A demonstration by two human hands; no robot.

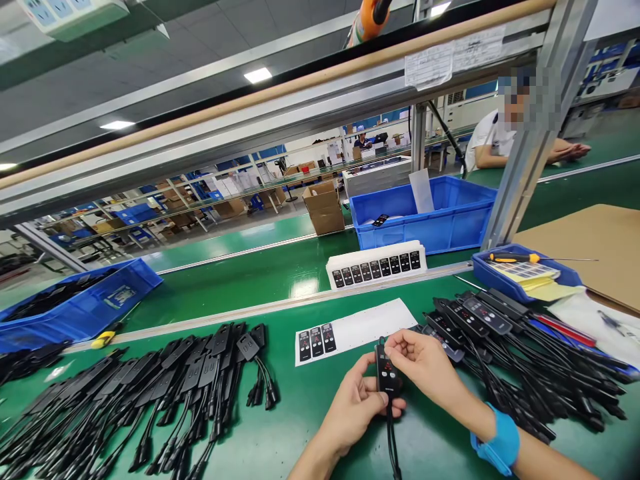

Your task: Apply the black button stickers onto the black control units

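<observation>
My left hand [356,407] is closed around a small black controller box [388,390], whose two black cables hang down toward the table's near edge. The box's face has light buttons and red marks, like the printed label stickers nearby. Against its upper right part, my right hand [425,367] has thumb and fingertips pinched together. Whether those fingertips hold a label edge or only press on the face is hidden. Just behind the hands lies a white backing sheet [370,327] with three black label stickers [317,340] at its left end.
Cabled black controllers are piled at left [200,367] and right [480,320]. A stack of label sheets [377,265] stands before a blue bin [430,223]. Another blue bin [90,300] is far left. A screwdriver [515,257] rests on a blue tray [570,270]. A person [493,140] sits beyond the frame post.
</observation>
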